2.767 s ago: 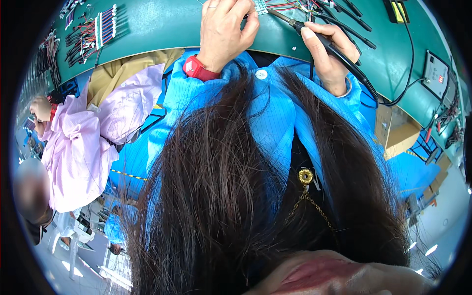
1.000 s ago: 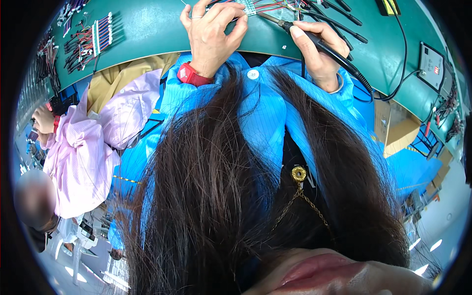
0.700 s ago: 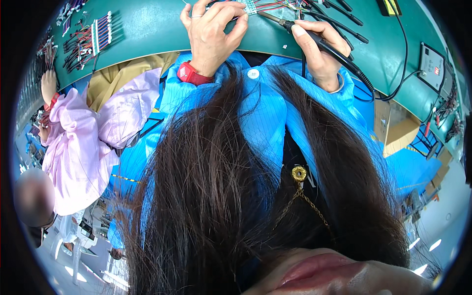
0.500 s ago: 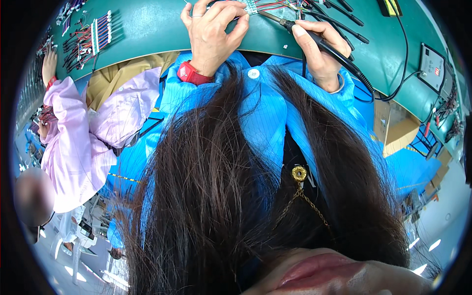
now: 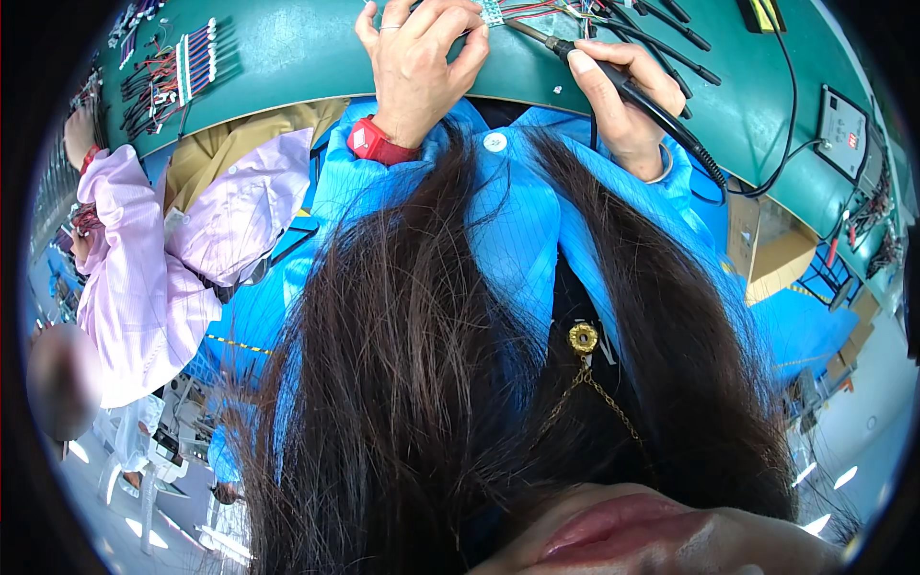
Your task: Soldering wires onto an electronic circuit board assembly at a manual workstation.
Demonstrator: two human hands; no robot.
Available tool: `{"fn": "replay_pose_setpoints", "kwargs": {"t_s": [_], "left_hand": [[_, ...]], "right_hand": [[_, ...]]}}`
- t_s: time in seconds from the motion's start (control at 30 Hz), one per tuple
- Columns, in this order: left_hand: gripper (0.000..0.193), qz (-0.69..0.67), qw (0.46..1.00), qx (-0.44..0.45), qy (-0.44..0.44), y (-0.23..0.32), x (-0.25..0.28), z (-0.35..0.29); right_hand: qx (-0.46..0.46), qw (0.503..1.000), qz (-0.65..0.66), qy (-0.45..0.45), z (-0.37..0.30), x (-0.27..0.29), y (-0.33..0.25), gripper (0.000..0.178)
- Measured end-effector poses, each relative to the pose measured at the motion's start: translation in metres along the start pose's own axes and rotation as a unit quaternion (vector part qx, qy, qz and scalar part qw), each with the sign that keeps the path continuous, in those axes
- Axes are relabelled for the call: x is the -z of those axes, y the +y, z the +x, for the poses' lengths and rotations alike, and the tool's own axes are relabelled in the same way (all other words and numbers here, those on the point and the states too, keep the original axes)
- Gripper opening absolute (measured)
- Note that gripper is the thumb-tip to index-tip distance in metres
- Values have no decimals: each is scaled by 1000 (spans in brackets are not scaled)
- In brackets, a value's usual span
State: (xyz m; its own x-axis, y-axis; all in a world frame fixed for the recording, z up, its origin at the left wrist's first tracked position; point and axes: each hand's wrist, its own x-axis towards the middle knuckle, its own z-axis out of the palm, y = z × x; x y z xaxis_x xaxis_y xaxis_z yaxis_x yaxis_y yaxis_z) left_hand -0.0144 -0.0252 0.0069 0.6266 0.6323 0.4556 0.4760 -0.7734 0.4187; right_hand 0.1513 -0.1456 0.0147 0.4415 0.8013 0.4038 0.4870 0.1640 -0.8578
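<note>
My right hand [image 5: 623, 105] grips a soldering iron [image 5: 661, 117] like a pen, its metal shaft pointing left at a small light-green circuit board [image 5: 491, 12] by the upper edge. Whether the tip touches the board I cannot tell. Thin red and black wires [image 5: 537, 13] run right from the board. My left hand [image 5: 422, 62], with a red wristband, is bent beside the board's left side. Its fingers curl together around something thin and dark; the fingertips are partly cut off by the picture's edge.
A row of wired boards [image 5: 196, 62] lies left on the green table [image 5: 287, 48]. Black-sleeved cables [image 5: 685, 59] lie right of the iron. A grey control box [image 5: 843, 134] stands far right, a cardboard box [image 5: 781, 254] below it. A co-worker in pink [image 5: 144, 259] is at left.
The co-worker's hand and sleeve at the left have shifted slightly left. My own hands and the soldering iron have barely moved.
</note>
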Motion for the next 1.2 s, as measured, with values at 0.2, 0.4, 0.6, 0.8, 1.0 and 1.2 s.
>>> {"fn": "replay_pose_setpoints", "kwargs": {"t_s": [0.2, 0.4, 0.6, 0.8, 1.0, 1.2], "left_hand": [[9, -17, 1000, 3, 0, -2, -1, -1], [9, -2, 1000, -4, 0, 0, -1, -1], [9, -4, 1000, -5, 2, -2, -1, -2], [10, -8, 1000, -12, 1, -3, -2, -2], [10, -19, 1000, -10, 3, -5, -2, -3], [10, -7, 999, -36, 23, -7, -5, -3]], "right_hand": [[13, 1000, -3, -4, -1, 1, 4, 14], [2, 1000, -6, -4, -1, 2, 0, 14], [4, 1000, 0, 2, -1, -1, -1, 14], [-51, 999, 10, -11, -1, 2, -5, 15], [-63, 998, 17, -11, -3, 5, 4, 14], [-54, 998, 10, -20, -2, 5, 3, 14]]}}
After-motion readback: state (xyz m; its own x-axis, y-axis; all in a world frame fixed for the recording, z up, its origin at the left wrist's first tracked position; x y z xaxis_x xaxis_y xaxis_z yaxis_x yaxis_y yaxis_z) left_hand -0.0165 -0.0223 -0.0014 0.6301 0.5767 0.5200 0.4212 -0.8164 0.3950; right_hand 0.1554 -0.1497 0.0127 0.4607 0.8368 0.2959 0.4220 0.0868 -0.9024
